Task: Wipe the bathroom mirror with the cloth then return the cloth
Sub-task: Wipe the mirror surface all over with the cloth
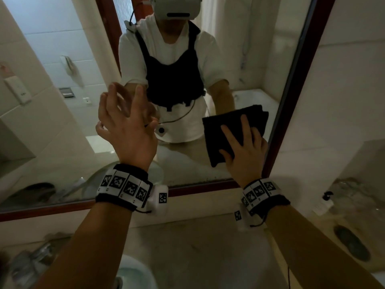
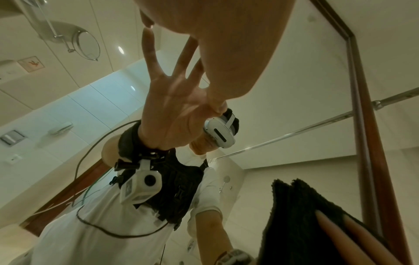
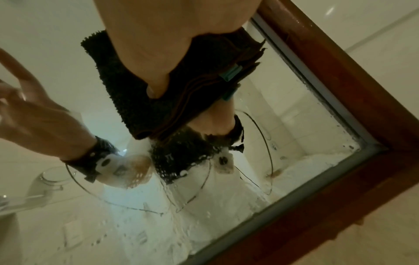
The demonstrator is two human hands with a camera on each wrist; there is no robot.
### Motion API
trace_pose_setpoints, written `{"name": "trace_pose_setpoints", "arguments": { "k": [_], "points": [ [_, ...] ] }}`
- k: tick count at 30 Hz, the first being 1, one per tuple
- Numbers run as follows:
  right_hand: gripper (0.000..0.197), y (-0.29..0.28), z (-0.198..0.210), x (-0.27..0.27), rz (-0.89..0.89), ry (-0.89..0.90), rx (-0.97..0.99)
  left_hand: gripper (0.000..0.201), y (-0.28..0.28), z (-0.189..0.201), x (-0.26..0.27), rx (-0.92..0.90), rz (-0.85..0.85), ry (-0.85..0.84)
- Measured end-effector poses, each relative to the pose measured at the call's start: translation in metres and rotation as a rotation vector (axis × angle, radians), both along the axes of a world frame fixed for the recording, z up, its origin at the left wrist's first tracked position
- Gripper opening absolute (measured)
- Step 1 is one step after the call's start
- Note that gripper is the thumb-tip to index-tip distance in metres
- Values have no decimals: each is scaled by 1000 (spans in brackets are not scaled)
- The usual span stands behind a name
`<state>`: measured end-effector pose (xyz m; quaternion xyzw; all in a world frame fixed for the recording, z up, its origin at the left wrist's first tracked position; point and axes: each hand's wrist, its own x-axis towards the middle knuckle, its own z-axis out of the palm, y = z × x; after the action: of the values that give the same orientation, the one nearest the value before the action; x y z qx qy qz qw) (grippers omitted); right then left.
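The mirror has a dark red-brown frame and reflects a person in a white shirt. My right hand presses a dark folded cloth flat against the glass, low on the right, close to the frame. Its fingers lie straight on the cloth. The right wrist view shows the cloth under my palm, near the mirror's bottom right corner. My left hand is spread, with its fingertips touching the glass left of the cloth, and holds nothing. The left wrist view shows the cloth beside the frame.
Water drops and streaks cover the lower glass. Below the mirror lies a stone counter with a white basin. Glass items and a dark dish stand at the right, and wrapped clutter at the left.
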<state>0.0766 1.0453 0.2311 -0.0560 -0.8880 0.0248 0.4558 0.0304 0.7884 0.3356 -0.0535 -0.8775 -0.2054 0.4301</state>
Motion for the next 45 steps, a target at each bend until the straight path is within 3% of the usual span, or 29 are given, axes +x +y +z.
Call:
{"name": "trace_pose_setpoints", "arguments": {
  "k": [3, 8, 11, 15, 23, 26, 31, 38, 45],
  "points": [
    [72, -1, 26, -3, -29, 27, -56, 79, -1, -1, -1, -6, 2, -6],
    [79, 4, 124, -11, -50, 100, -166, 78, -1, 1, 0, 6, -2, -4],
    [83, 4, 152, -12, -66, 98, -172, 77, -1, 2, 1, 12, -7, -1],
    [75, 4, 126, -11, -96, 102, -149, 78, -2, 2, 2, 18, -13, 5],
    [77, 4, -7, 4, -115, -76, -174, 75, -1, 1, 2, 20, -27, 16],
    [74, 3, -27, 6, -99, -93, -181, 74, -2, 1, 2, 16, -22, 12],
    [78, 5, -1, 4, -82, -55, -153, 75, -2, 2, 1, 28, -26, 14],
    [82, 2, 131, -9, -60, 51, -141, 77, -1, 2, 1, 20, -16, -11],
    [76, 1, 137, -6, -8, 117, -197, 79, -1, 5, 3, 15, -24, -20]
  ]
}}
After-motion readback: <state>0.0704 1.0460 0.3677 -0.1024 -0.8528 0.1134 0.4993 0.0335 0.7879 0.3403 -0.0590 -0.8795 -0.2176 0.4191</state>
